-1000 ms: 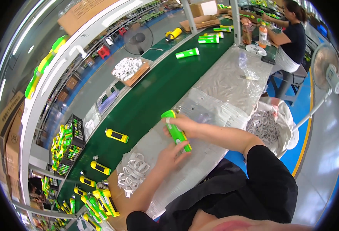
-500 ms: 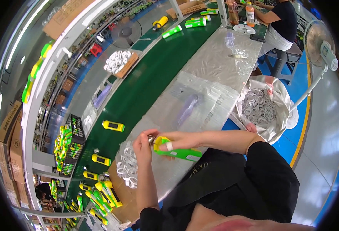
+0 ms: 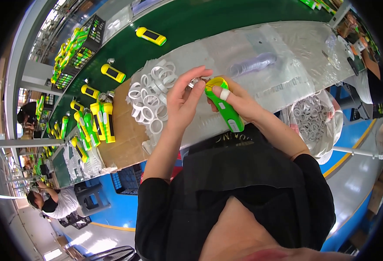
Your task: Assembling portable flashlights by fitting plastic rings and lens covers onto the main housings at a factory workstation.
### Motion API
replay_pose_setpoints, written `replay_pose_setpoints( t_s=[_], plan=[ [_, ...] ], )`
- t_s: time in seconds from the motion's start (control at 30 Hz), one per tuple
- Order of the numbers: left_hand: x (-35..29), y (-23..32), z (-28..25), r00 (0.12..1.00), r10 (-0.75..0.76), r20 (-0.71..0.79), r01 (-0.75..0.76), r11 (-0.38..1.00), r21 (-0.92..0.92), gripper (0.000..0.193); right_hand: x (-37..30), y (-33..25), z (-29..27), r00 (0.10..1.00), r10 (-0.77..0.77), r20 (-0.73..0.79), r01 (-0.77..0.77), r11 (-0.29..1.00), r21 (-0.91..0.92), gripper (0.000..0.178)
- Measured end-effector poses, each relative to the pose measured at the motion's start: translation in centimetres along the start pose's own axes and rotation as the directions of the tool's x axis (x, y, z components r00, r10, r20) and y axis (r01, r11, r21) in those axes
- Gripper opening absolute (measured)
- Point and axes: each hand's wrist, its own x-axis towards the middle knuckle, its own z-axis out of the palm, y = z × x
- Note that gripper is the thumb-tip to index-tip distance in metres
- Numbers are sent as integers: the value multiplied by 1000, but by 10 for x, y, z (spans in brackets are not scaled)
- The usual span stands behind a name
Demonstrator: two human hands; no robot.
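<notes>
The green and yellow flashlight (image 3: 224, 104) is up in the air, just over the near edge of the desk (image 3: 282, 65), close to the person's chest. It looks like hard plastic, so it should be stiff, light and a bit smooth. I think the best place to grab it is around the long green body, not the round yellow top, which seems to be the part being worked on. The right hand (image 3: 239, 102) is wrapped around that body, and one finger with a white bandage presses near the top. The left hand (image 3: 182, 102) has its fingers bent together over the top and pinches a small shiny part there; it is too small to tell what it is. Just left of the hands, a heap of white rings (image 3: 150, 98) sits on the desk. A bag of more white rings (image 3: 313, 122) hangs off the right end. Past the far edge, yellow flashlights (image 3: 113, 73) lie on the green belt (image 3: 191, 26)
</notes>
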Motion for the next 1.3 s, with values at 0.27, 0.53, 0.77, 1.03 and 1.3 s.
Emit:
replay_pose_setpoints(
  t_s=[0.27, 0.53, 0.77, 1.03, 1.3],
  plan=[
    [-19, -3, 9, 997, -53, 51, 51, 998, 44, 32, 0, 14, 14, 999, -1, 45, -1, 999, 52, 46],
    [14, -32, 35, 992, -128, -13, 128, 981, 148, 38, -19, 3, -16, 983, -86, -160, 121, 966, 229, 39],
    [28, -123, 35, 978, -42, 202, -116, 697, 707, 57, -36, 3, -45, 939, -110, -324, 163, 977, 141, 41],
    [29, -59, 26, 991, 17, 135, -79, 882, 464, 43, -27, -1, -37, 979, -60, -194, 84, 990, 115, 44],
    [0, -22, 0, 969, 97, 227, -201, 846, 494, 46, -4, -5, -7, 999, -13, 35, 12, 999, 36, 41]
  ],
)
